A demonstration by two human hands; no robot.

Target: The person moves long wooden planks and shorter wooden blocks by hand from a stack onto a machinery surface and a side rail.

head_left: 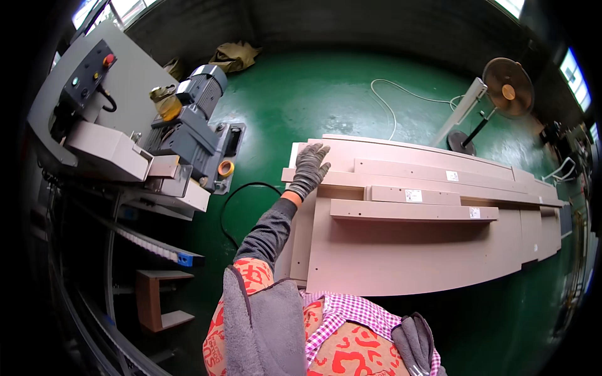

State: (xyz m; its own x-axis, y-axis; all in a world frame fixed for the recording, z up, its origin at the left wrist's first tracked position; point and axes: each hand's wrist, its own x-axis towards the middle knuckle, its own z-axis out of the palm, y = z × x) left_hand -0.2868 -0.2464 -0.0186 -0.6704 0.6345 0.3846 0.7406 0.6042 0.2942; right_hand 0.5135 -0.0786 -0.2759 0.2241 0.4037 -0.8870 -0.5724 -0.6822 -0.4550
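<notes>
My left hand [309, 168], in a grey work glove, reaches forward to the left end of a stack of pale pinkish-brown boards. Its fingers are stretched out over a long narrow board [342, 178] near the far side; whether they press on it cannot be made out. Broad flat panels [401, 250] form the lower layers. On top lie shorter strips, among them a front strip [407, 210] and a middle strip [384, 193], both with small white labels. My right hand is out of sight.
Left of the stack stands a grey machine with a motor [204, 88], a control box [88, 75] and a roll of yellow tape [226, 168] on its base. A black cable [227, 216] lies on the green floor. A pedestal fan [508, 89] stands at far right.
</notes>
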